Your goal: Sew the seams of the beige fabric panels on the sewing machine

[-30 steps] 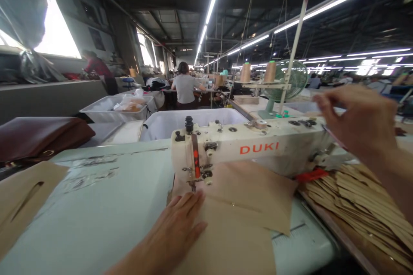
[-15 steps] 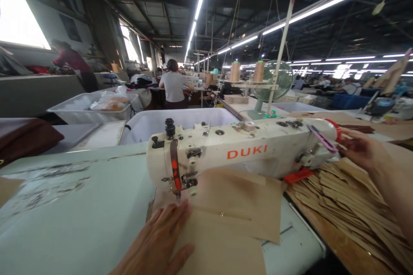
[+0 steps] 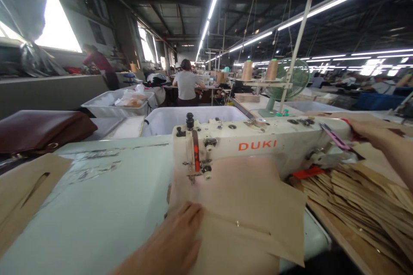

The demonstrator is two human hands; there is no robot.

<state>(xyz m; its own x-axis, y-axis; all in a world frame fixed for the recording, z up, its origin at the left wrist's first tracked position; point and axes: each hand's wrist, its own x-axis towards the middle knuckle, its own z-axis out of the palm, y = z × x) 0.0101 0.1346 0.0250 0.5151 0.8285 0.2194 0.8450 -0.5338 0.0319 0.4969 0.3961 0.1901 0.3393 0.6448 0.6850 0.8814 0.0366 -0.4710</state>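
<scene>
My left hand (image 3: pixel 176 238) rests on a beige panel (image 3: pixel 222 193) of leather-like material, fingers close together and pressing down on its left part, thumb beside them. Under the needle area of a white DUKI sewing machine (image 3: pixel 226 142) lies the panel's upper left portion. A seam and a small brass-coloured metal piece (image 3: pixel 237 223) show across the panel. At the machine's right end, my right hand (image 3: pixel 366 131) holds the red-rimmed handwheel (image 3: pixel 346 123); its fingertips are mostly hidden behind the rim. Pink-handled snips (image 3: pixel 335 137) lie against the machine head nearby.
Many beige strips (image 3: pixel 358 210) lie stacked on a wooden board at right. A brown bag (image 3: pixel 45 133) and another beige piece (image 3: pixel 32 197) are at left. Behind the machine stand a white bin (image 3: pixel 193 114), thread cones (image 3: pixel 271 70) and a fan (image 3: pixel 287 79). Other people work further back.
The camera view has turned left. My left hand has drawn back from the needle toward me, fingers now bunched closer. My right hand has moved further over the handwheel.
</scene>
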